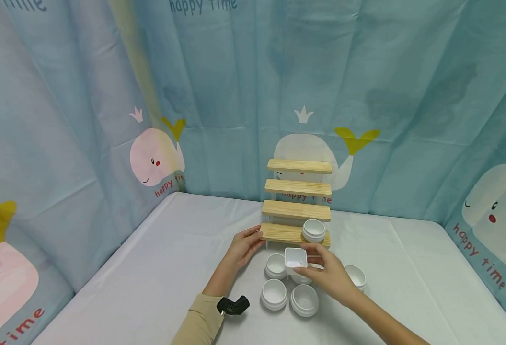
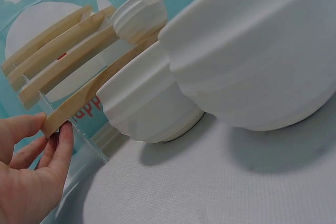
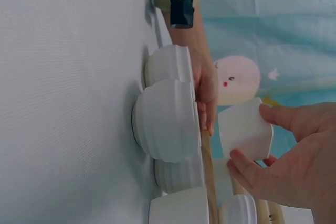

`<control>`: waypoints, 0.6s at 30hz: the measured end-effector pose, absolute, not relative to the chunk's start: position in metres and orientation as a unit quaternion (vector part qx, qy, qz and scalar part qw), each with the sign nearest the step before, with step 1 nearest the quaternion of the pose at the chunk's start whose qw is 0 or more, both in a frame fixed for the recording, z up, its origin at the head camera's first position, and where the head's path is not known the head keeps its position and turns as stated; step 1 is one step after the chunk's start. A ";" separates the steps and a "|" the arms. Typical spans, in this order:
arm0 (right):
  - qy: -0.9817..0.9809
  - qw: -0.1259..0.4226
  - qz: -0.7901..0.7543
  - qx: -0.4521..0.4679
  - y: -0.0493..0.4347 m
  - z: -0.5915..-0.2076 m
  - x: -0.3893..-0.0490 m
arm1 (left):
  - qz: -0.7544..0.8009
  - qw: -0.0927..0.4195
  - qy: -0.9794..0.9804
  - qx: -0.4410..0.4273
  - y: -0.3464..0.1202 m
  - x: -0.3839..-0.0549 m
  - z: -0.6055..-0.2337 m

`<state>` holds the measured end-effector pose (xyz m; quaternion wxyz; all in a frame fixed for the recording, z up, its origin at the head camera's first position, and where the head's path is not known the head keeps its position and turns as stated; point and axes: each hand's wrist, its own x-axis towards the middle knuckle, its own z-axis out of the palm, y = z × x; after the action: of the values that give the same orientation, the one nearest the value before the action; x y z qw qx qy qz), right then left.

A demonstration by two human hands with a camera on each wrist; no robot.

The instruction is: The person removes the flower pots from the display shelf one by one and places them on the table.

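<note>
My right hand [image 1: 328, 273] holds a small square white pot [image 1: 295, 258] between thumb and fingers, raised off the table before the shelf stand. In the right wrist view the same square pot [image 3: 244, 129] shows smooth, flat sides. My left hand [image 1: 242, 247] pinches the left end of the lowest wooden board [image 1: 279, 233] of a four-tier stand; the left wrist view shows its thumb above and fingers below that board [image 2: 79, 100]. A round white pot [image 1: 314, 231] with a ridged side sits at the right of this board.
Several white pots, including a front left pot [image 1: 274, 294] and a front right pot [image 1: 304, 301], stand on the white-covered table [image 1: 149, 278]. Another pot [image 1: 355, 276] is right of my right hand. A blue whale-print curtain [image 1: 218, 96] hangs behind.
</note>
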<state>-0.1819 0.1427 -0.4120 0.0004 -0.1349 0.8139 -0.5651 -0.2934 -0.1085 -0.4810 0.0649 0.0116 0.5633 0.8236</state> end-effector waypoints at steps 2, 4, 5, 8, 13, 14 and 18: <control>0.811 0.002 -0.569 -0.139 0.146 -0.411 -0.180 | 0.824 0.065 0.563 0.012 -0.109 -0.293 -0.481; 0.808 0.002 -0.572 -0.142 0.149 -0.411 -0.178 | 0.824 0.065 0.563 0.010 -0.108 -0.293 -0.481; 0.807 0.001 -0.574 -0.143 0.150 -0.410 -0.177 | 0.824 0.065 0.563 0.008 -0.108 -0.293 -0.481; 0.802 0.003 -0.580 -0.142 0.155 -0.409 -0.174 | 0.824 0.065 0.563 0.002 -0.108 -0.293 -0.480; 0.799 0.007 -0.586 -0.139 0.162 -0.410 -0.170 | 0.823 0.064 0.565 0.002 -0.108 -0.292 -0.479; 0.800 0.006 -0.584 -0.138 0.164 -0.410 -0.170 | 0.822 0.063 0.565 0.003 -0.108 -0.292 -0.479; 0.804 0.003 -0.578 -0.138 0.171 -0.410 -0.167 | 0.822 0.064 0.566 0.008 -0.108 -0.293 -0.480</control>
<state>-0.1665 0.1713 -0.4100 0.0025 -0.1376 0.8040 -0.5785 -0.2926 -0.1081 -0.4800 0.0638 0.0082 0.5663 0.8217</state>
